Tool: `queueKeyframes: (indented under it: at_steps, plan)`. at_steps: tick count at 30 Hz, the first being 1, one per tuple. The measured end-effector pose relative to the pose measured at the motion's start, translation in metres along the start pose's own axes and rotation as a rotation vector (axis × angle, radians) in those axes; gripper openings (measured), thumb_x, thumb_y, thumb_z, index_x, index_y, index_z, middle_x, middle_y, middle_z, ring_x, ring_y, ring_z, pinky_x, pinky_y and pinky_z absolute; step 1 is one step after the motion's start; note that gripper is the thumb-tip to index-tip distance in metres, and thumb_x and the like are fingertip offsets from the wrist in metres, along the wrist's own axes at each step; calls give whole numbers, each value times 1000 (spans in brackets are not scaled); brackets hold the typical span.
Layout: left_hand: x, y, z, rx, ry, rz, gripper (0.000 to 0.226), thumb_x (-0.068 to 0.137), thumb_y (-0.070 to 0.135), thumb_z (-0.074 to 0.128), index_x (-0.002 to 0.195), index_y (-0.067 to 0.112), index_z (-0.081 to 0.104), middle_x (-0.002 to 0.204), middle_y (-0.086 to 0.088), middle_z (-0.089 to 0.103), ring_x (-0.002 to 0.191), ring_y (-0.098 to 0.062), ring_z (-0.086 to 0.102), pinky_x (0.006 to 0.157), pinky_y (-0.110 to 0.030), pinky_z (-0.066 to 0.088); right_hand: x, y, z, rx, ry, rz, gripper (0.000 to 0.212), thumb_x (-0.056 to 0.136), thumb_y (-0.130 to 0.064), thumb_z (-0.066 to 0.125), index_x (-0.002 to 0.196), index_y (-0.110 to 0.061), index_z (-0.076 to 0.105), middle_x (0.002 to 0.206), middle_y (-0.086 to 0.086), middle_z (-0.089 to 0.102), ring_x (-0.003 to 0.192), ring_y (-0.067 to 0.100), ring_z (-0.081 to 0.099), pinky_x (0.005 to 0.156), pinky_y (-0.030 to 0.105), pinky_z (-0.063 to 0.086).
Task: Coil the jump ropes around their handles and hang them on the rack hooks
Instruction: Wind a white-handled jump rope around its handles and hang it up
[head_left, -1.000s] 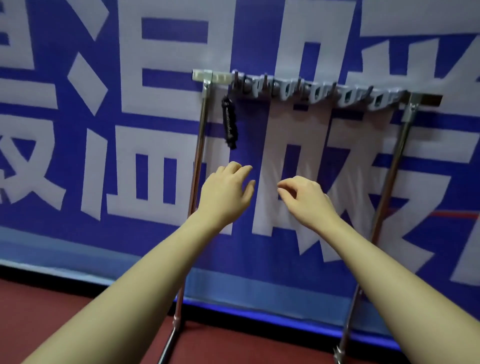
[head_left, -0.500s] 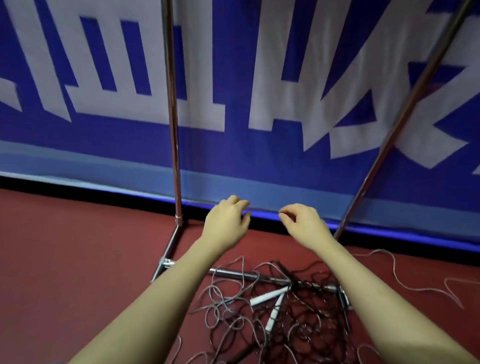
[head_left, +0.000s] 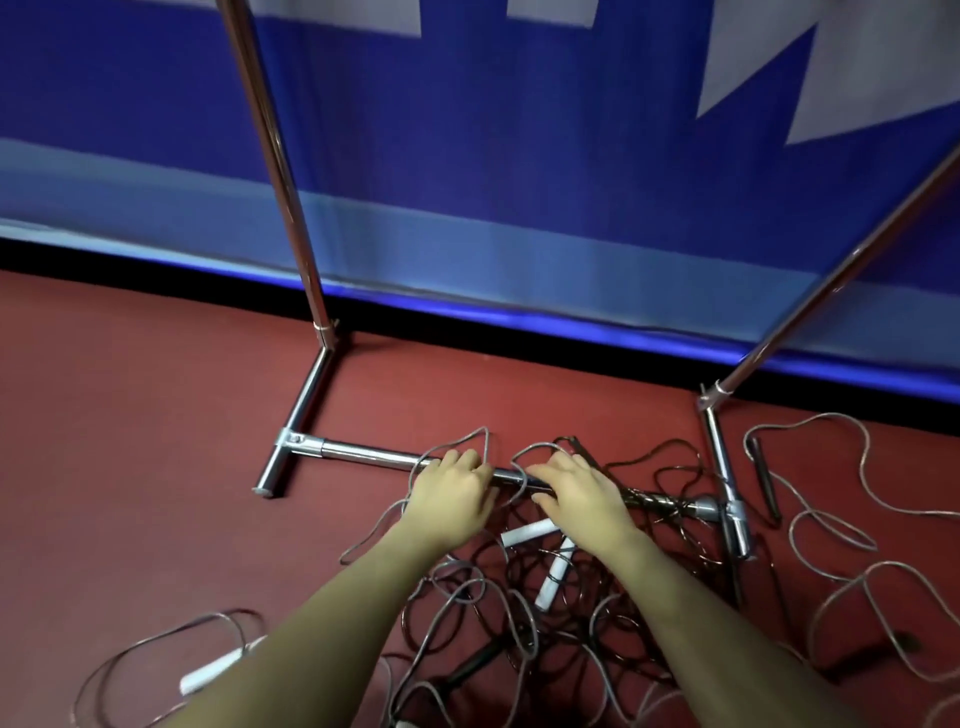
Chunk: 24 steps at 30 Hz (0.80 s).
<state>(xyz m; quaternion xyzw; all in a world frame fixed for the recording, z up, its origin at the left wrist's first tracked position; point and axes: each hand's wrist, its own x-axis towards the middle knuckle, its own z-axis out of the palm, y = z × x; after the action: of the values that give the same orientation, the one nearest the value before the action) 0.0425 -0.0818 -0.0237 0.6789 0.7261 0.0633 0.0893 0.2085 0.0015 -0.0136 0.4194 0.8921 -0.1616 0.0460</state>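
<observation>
Both hands, left (head_left: 451, 493) and right (head_left: 582, 496), hover empty over tangled jump ropes (head_left: 519, 597).

2 hands: left (head_left: 453, 498), right (head_left: 582, 498). 3 white handles: 2 at centre (head_left: 529, 533) (head_left: 555, 576), 1 at 7 o'clock (head_left: 213, 670). 2 rack uprights (head_left: 280, 171) (head_left: 852, 265). Tangled ropes (head_left: 831, 540) too knotted to count.

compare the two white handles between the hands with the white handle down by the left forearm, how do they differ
The pair of white handles lies in the thick of the rope tangle, partly crossed by dark cords and just below the right hand. The lone white handle lies apart at the left, on bare red floor, with one loose grey loop. All are white, slim, and flat on the floor, uncoiled.
</observation>
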Motion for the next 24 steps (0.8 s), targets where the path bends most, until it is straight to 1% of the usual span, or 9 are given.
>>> queueKeyframes:
  at_steps: [2,3,6,8,11,15,19,21,24]
  plan:
    - [3,-1,17,-7,-19,23,33,78,37,42,67,15,64,67,-2,56,59,-26,58,48,-27,45,6,4,20,-59,26,-33,45,84,-28,70,128,-26,60,112,0,57,111,22,54,92,33,45]
    - [5,0,25,12,-15,38,31,79,38,47,69,15,64,69,-2,58,62,-26,59,51,-27,46,9,6,29,-76,71,-54,48,70,-27,82,116,-24,68,100,0,61,97,23,61,81,32,51]
    - [8,3,38,-9,-127,19,31,92,35,53,105,11,66,105,-7,61,102,-31,55,80,-36,45,17,6,46,-200,174,-81,48,35,-28,94,79,-27,74,75,-5,58,66,17,60,56,23,47]
    - [10,5,42,10,-170,-26,35,97,36,46,123,15,60,122,-3,54,118,-29,44,90,-35,37,20,6,50,-229,223,-91,36,37,-25,93,64,-27,68,71,-6,54,62,16,57,56,25,42]
    - [11,10,34,-33,-147,-47,31,100,32,40,117,18,62,120,-1,56,116,-26,47,86,-33,37,15,8,48,-136,277,-108,29,51,-19,90,62,-21,64,73,-5,54,64,18,56,64,24,32]
    - [14,10,-11,-417,-94,-193,21,95,27,53,99,13,68,100,-7,69,97,-28,62,78,-34,48,6,5,12,389,298,22,4,82,-12,70,83,-13,66,92,-2,61,88,16,56,82,26,36]
    - [12,16,-94,-854,-86,-203,14,90,9,64,76,7,67,70,-7,67,60,-8,59,62,-21,46,-5,-19,-52,934,256,135,6,86,-5,68,84,-10,66,75,-4,61,62,-8,52,69,16,41]
    - [6,25,-140,-1084,-94,-199,18,91,5,63,73,9,64,62,-2,65,53,-3,58,57,-17,49,-13,-31,-83,1098,248,118,5,88,-6,65,83,-7,67,73,-1,59,63,-4,51,67,15,39]
    - [-5,35,-200,-1309,-103,-168,15,92,5,60,77,9,62,59,2,66,57,-9,62,64,-24,55,-28,-46,-128,1396,182,41,16,90,-17,57,81,-9,67,82,4,65,75,9,59,73,20,43]
